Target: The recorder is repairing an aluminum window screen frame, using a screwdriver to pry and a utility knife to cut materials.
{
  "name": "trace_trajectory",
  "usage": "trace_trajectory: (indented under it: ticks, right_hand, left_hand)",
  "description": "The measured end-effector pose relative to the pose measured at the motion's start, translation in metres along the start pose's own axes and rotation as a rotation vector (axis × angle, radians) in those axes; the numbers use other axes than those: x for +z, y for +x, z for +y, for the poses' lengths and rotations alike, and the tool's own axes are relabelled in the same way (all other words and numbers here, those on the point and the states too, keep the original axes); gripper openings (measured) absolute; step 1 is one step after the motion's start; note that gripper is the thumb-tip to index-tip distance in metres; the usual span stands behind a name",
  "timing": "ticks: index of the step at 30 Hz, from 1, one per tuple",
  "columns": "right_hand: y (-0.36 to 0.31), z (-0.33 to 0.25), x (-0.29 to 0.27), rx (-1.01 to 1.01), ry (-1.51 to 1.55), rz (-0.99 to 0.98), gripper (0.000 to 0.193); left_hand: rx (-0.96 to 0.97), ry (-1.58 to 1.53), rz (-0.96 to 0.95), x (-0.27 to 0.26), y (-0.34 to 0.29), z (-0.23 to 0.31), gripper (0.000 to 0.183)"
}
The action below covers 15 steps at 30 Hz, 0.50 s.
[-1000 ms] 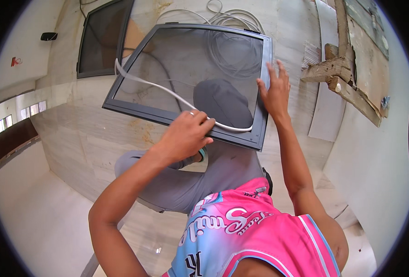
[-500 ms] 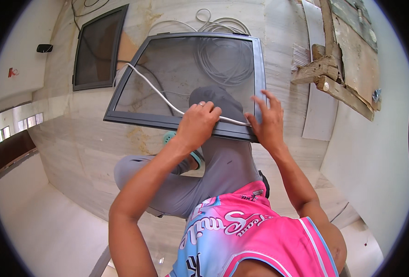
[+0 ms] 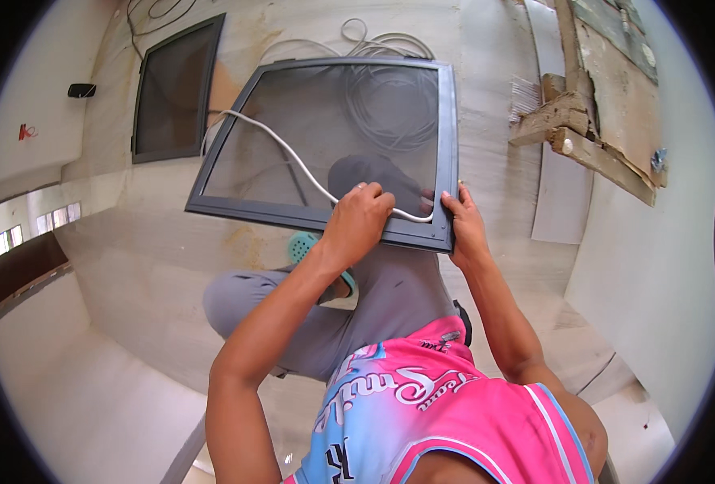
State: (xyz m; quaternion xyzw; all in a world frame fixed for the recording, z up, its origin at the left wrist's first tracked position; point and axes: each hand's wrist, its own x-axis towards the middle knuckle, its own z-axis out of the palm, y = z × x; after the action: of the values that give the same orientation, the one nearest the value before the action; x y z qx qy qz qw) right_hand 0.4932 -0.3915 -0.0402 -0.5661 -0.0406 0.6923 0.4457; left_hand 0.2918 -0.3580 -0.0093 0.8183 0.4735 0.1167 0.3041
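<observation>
A dark grey window screen frame (image 3: 268, 213) with see-through black mesh (image 3: 293, 101) lies over my lap, its lower bar nearest me. My left hand (image 3: 359, 219) is closed on a pale grey flexible cord (image 3: 289, 152) at the inner edge of that bar. From the hand, the cord runs up and left across the mesh, and a short end reaches the lower right corner. My right hand (image 3: 467, 230) grips the frame's right side near that corner. Its thumb lies on top, and fingertips show dimly through the mesh from beneath.
Coiled cord (image 3: 365, 36) lies on the floor beyond and under the mesh. A second screen frame (image 3: 212, 73) lies at far left. Rough wooden boards (image 3: 607, 169) stand at right, beside a pale flat strip (image 3: 563, 185). A small black object (image 3: 81, 90) is at left.
My right hand has gone from hovering open over the corner to gripping the frame's right side. My left hand has shifted slightly right and down along the cord.
</observation>
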Motion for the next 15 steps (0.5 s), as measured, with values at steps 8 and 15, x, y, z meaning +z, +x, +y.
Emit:
trace_trajectory:
  ticks: [8, 15]
  right_hand:
    - [-0.014, 0.007, 0.023, -0.164, -0.056, -0.03, 0.041]
    - [-0.016, 0.011, 0.025, -0.167, -0.047, 0.047, 0.037]
  left_hand:
    - [0.078, -0.084, 0.01, -0.007, -0.021, -0.005, 0.011]
    - [0.229, 0.132, 0.005, -0.01, -0.045, 0.024, 0.053]
